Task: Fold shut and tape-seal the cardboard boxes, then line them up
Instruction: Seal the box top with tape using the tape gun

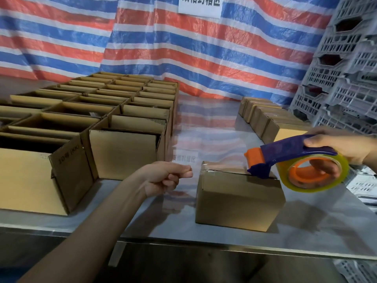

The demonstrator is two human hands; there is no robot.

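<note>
Box (238, 199) sits on the near table (183, 227) between my hands, long side running left-right. Right hand (342, 148) grips the tape dispenser (285, 156), nose on the box's right top end. Left hand (165, 177), just left of it, is curled thumb-to-finger, can't tell if it's pinching tape.

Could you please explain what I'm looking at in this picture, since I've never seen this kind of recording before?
No machine here: a camera worn on a person's head looks down at their two bare hands. The right hand grips a tape dispenser, its front end resting on the top of a closed small box on the table. The left hand is curled beside that box; whether it pinches clear tape I cannot tell. At left stand open boxes, at far right a row of closed boxes beside grey crates.
</note>
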